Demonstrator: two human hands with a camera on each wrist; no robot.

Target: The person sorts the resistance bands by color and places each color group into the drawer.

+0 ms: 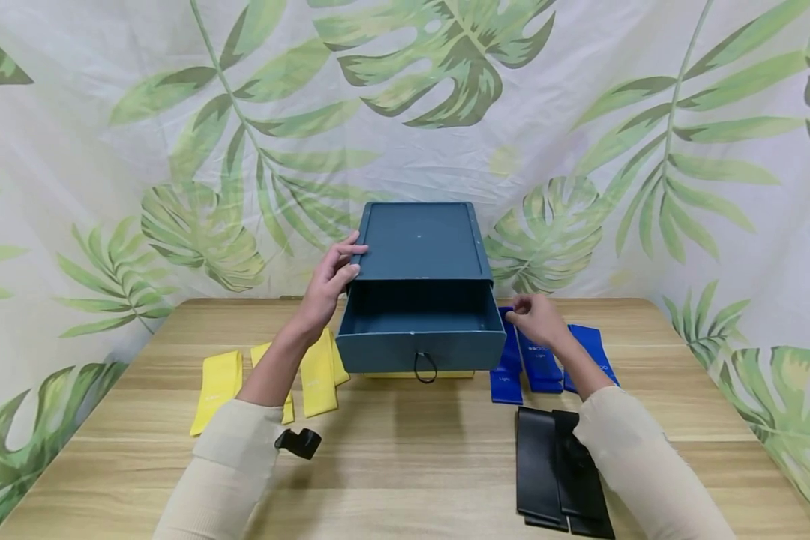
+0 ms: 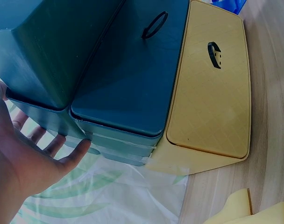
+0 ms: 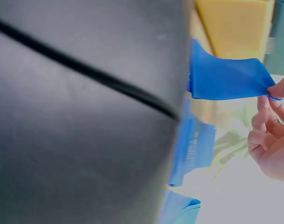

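right hand (image 1: 538, 321) pinches a blue band (image 3: 230, 79) by its far end
just left of it, the band runs lengthwise toward the person; farther left, a drawer (image 1: 421, 352) stands pulled out; left hand (image 1: 327, 281), fingers spread, touches the cabinet (image 1: 418, 240); the wooden table (image 1: 378, 480) ends beyond the right hand.
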